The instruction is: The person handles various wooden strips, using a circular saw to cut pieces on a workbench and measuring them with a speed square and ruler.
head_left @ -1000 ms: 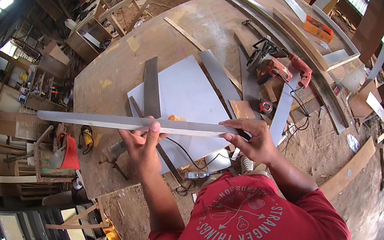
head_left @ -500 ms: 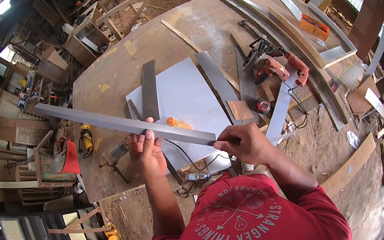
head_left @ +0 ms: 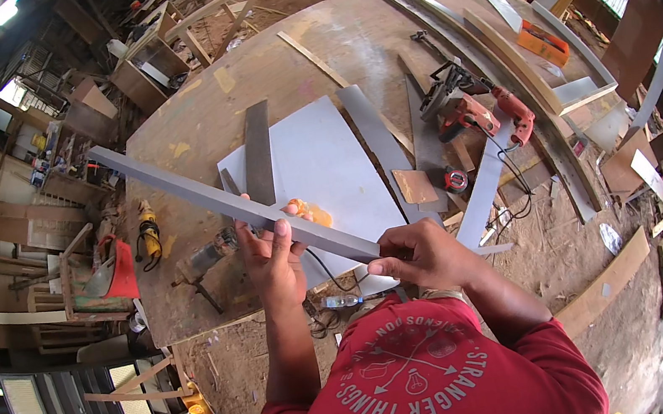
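Observation:
A long grey strip of board (head_left: 185,187) slants across in front of me, its far end up to the left, above the worktable. My left hand (head_left: 272,258) is closed around its middle from below, thumb on the near side. My right hand (head_left: 425,255) grips its near right end between thumb and fingers. Beneath the strip lies a white panel (head_left: 332,152) on the table, with a dark grey strip (head_left: 259,154) on it. An orange object (head_left: 314,214), partly hidden by the strip, rests near my left fingers; its kind is unclear.
On the wooden worktable (head_left: 191,112) at right lie a red circular saw (head_left: 467,116), a red drill (head_left: 515,115) and a tape measure (head_left: 455,180). A yellow power tool (head_left: 149,233) lies at the left edge. Cables and a plastic bottle (head_left: 341,300) are near my body.
The strip has swung to a steeper slant, its far end shifting right. Both hands have moved slightly right and lower, still holding it.

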A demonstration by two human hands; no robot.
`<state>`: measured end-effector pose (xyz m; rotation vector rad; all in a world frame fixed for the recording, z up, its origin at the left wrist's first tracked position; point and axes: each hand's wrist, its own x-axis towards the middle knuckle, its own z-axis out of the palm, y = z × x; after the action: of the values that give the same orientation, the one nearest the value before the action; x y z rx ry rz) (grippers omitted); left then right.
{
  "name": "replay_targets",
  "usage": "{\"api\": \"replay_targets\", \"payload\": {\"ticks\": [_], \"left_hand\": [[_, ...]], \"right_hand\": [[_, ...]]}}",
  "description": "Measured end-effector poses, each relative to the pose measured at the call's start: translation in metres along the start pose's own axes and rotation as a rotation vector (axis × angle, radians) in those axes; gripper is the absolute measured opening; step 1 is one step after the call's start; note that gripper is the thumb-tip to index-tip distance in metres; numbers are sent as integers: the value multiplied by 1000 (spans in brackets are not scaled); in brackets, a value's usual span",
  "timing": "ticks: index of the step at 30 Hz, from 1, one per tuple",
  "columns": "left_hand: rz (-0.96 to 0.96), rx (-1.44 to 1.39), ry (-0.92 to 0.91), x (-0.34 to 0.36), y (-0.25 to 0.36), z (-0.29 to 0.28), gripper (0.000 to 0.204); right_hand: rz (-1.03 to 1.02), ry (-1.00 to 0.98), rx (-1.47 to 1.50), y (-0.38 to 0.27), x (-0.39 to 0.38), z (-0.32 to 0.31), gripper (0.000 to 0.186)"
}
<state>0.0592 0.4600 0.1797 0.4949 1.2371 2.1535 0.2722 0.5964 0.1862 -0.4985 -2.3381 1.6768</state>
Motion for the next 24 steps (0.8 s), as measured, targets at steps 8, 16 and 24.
{"api": "replay_targets", "payload": {"ticks": [8, 16, 24], "left_hand": [[3, 69, -213, -15, 0, 15, 104], [-28, 8, -199, -22, 6, 16, 99], [79, 99, -227, -23, 6, 19, 102]], "right_hand": [[-13, -97, 317, 19, 4, 1, 38], [50, -146, 486, 22, -2, -1, 34], [144, -139, 501, 15, -1, -6, 35]]}}
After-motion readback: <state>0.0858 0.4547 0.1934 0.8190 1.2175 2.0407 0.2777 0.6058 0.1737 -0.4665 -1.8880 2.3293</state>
